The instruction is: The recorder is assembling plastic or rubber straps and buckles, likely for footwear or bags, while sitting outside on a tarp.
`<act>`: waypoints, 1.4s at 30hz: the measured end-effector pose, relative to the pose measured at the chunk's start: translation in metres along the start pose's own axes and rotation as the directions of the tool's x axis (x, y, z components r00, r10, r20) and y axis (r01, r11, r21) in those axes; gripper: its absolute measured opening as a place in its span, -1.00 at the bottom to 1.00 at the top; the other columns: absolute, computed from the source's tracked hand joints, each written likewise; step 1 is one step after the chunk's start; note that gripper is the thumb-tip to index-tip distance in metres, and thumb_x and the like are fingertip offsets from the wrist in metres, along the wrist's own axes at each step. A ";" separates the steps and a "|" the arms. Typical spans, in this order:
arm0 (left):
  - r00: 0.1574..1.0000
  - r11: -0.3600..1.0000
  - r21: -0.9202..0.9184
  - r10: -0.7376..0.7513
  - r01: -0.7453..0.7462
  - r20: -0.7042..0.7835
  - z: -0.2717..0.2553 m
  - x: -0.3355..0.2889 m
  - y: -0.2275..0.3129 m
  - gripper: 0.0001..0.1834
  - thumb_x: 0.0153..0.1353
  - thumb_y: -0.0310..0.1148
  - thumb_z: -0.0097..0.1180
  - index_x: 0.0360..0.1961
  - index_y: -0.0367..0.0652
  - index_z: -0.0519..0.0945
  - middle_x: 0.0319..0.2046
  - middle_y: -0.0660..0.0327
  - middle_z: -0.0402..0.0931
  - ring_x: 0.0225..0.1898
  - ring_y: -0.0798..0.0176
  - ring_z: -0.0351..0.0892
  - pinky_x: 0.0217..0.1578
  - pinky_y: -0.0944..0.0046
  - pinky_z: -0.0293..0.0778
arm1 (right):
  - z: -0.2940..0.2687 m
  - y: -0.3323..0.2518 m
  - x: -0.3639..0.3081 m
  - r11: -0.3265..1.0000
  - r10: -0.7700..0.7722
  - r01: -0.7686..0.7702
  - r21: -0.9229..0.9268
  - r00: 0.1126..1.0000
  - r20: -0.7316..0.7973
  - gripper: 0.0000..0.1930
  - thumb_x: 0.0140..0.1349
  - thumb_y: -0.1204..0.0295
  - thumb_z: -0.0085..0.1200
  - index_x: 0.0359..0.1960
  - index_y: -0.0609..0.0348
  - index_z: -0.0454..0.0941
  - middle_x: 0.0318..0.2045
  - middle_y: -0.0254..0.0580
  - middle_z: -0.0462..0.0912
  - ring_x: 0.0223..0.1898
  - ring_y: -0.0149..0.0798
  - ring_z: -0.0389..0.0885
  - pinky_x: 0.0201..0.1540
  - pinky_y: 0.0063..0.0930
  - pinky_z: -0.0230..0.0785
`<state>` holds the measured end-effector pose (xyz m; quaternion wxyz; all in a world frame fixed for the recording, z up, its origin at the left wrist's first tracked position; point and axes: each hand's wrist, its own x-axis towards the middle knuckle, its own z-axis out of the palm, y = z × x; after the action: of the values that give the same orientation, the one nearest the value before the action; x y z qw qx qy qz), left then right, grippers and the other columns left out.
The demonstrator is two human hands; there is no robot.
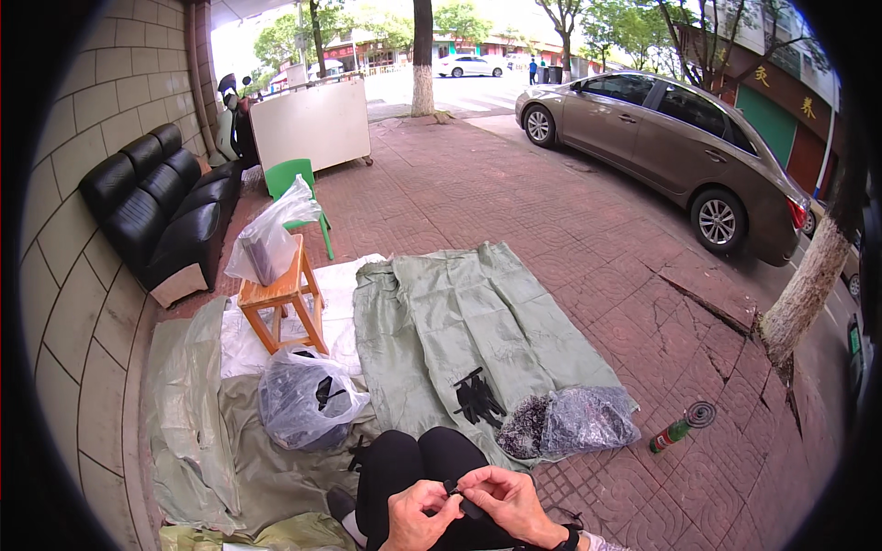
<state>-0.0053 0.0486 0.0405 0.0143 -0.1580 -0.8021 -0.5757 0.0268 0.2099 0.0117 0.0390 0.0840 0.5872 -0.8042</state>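
Above my black-trousered lap, my left hand (pixel 418 514) and my right hand (pixel 501 500) are close together, fingertips pinched. Between them is a small black strip-like piece (pixel 470 507); its exact kind is too small to make out. A bundle of similar black strips (pixel 478 398) lies on the green woven sheet (pixel 441 317) ahead of my knees. Just right of that bundle rests a clear plastic bag (pixel 593 422) full of small dark speckled pieces. Left of my knees stands another clear bag (pixel 308 404) with dark contents and some black strips on top.
A wooden stool (pixel 299 294) carries a plastic bag with a greyish object inside. Behind it are a green chair (pixel 292 179), a white board (pixel 312 124) and a black sofa (pixel 165 197). A green bottle (pixel 669 437) with a dark coil stands right; a brown car (pixel 661 147) is parked beyond.
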 end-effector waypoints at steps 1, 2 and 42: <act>1.000 1.000 -0.001 0.002 -0.002 0.001 0.000 0.000 0.000 -0.86 0.11 -0.54 0.32 -0.40 -0.30 0.56 -0.60 0.09 0.58 -0.60 0.31 0.60 -0.54 0.30 0.50 | 0.001 -0.002 0.001 1.000 -0.023 0.023 0.004 1.000 -0.007 -0.84 0.30 0.60 0.16 -0.10 0.35 0.61 -0.15 -0.22 0.69 -0.14 -0.49 0.64 -0.04 -0.59 0.52; 0.998 0.997 -0.052 -0.063 0.062 -0.015 -0.001 0.001 0.000 -0.86 0.10 -0.54 0.32 -0.39 -0.30 0.56 -0.60 0.11 0.58 -0.59 0.35 0.59 -0.54 0.32 0.50 | 0.001 -0.004 0.001 1.000 -0.025 0.025 0.003 1.000 -0.008 -0.84 0.30 0.60 0.16 -0.10 0.35 0.61 -0.15 -0.22 0.69 -0.14 -0.49 0.64 -0.04 -0.59 0.52; 0.992 0.999 -0.030 0.013 -0.016 -0.122 0.002 -0.011 -0.026 -0.86 0.15 -0.56 0.26 -0.25 -0.34 0.60 -0.54 0.11 0.60 -0.56 0.35 0.60 -0.51 0.33 0.50 | -0.004 0.014 0.015 0.895 0.234 -0.366 0.254 0.872 0.431 -0.88 0.39 0.56 0.02 -0.08 0.27 0.44 -0.36 -0.38 0.54 -0.54 -0.60 0.30 -0.58 -0.71 0.03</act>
<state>-0.0021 0.0401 0.0138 0.0648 -0.1286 -0.7896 -0.5965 0.0150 0.2103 -0.0050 0.2664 0.0191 0.4049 -0.8745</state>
